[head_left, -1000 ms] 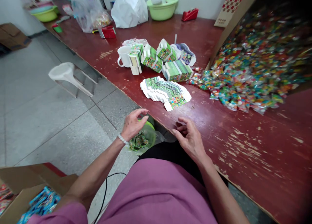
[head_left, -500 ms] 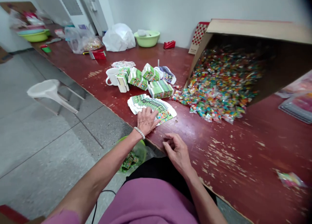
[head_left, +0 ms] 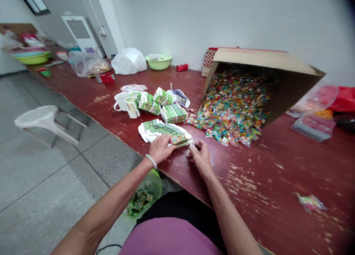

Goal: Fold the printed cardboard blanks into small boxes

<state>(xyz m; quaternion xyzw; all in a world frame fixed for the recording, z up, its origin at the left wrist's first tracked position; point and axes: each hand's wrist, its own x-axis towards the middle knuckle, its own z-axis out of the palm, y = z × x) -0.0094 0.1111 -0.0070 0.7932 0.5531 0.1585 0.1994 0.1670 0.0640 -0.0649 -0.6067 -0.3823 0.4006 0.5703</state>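
Note:
On the red table lies a fanned stack of flat green-and-white printed cartons [head_left: 158,128]. My left hand [head_left: 161,148], with a beaded bracelet at the wrist, grips the near side of the front flat carton [head_left: 181,139] at the end of the fan. The fingers of my right hand [head_left: 201,159] are curled, their tips at that carton's right end; part of the grip is hidden. Bundled green cartons [head_left: 174,114] stand just behind the fan. Small wrapped candies [head_left: 230,114] spill from a tipped cardboard box [head_left: 252,57] to the right.
A white mug [head_left: 121,101] stands left of the bundles. Farther back are a green basin [head_left: 158,63] and a white bag [head_left: 129,61]. Below the table edge, a lined bin [head_left: 156,183] holds green packets [head_left: 140,200]. A white stool [head_left: 41,116] stands at left.
My right hand has moved forward from the table's edge to the right end of the front carton. My left hand has shifted from lying on the fan to its near edge. The view has tilted up.

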